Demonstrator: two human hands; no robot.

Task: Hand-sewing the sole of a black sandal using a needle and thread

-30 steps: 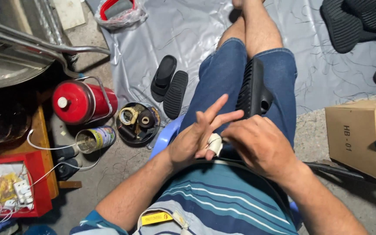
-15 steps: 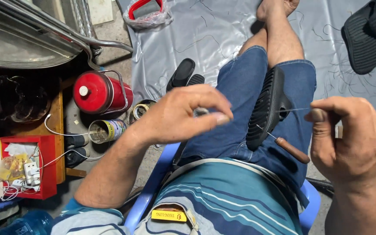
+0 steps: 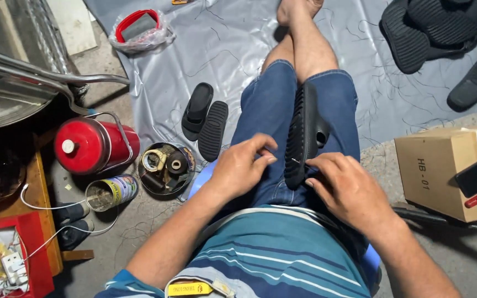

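Black sandal (image 3: pixel 303 135) — lying on its edge along the seated person's right thigh, ribbed sole turned toward the left hand. Surface: a grey plastic sheet (image 3: pixel 155 77) spread over a rough concrete floor; at ten o'clock of the lap lies a black sandal pair (image 3: pixel 205 120), at nine o'clock a tin of thread spools (image 3: pixel 165 166), a red flask (image 3: pixel 92 144) and an open can (image 3: pixel 107 191); at three o'clock stands a cardboard box (image 3: pixel 448 168). Left hand (image 3: pixel 241 167) — fingers curled, thumb and forefinger tips pinched nearly closed beside the sole's near end; what they pinch cannot be told. Right hand (image 3: pixel 346 190) — fingers bent, loosely gripping the sandal's near end.
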